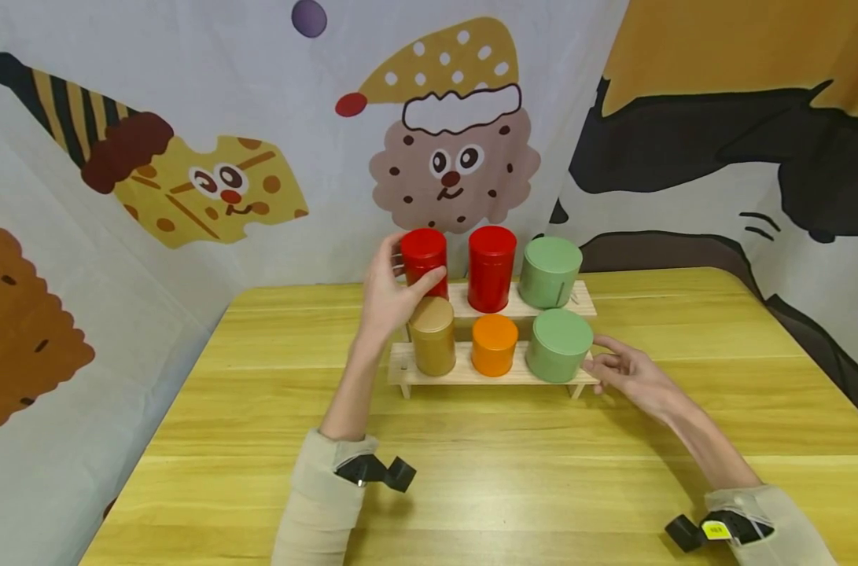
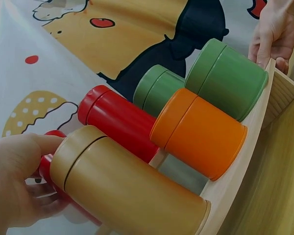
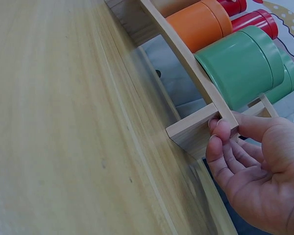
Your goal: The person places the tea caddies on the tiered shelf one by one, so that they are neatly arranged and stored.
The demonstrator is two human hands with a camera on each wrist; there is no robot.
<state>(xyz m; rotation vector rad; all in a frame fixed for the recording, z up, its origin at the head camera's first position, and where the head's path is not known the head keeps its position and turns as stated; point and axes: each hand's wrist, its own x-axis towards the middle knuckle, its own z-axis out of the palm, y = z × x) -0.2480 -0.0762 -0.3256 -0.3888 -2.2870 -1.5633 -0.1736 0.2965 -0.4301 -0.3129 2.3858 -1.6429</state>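
A two-tier wooden rack [image 1: 499,379] carries lidded canisters. My left hand [image 1: 388,297] holds the red canister [image 1: 423,250] at the back tier's left end, its thumb across the near side. In the left wrist view, the gold canister [image 2: 132,186] partly hides that red one. Beside it on the back tier stand another red canister [image 1: 491,271] and a green canister [image 1: 550,277]. In front are the gold one, a short orange canister [image 1: 495,347] and a wider green canister [image 1: 559,350]. My right hand [image 3: 269,171] pinches the right end of the lower shelf.
The rack stands on a wood-grain table [image 1: 273,409] near its far edge. Behind hangs a pale cloth [image 1: 315,141] printed with cartoon figures. Dark cameras are strapped to both wrists.
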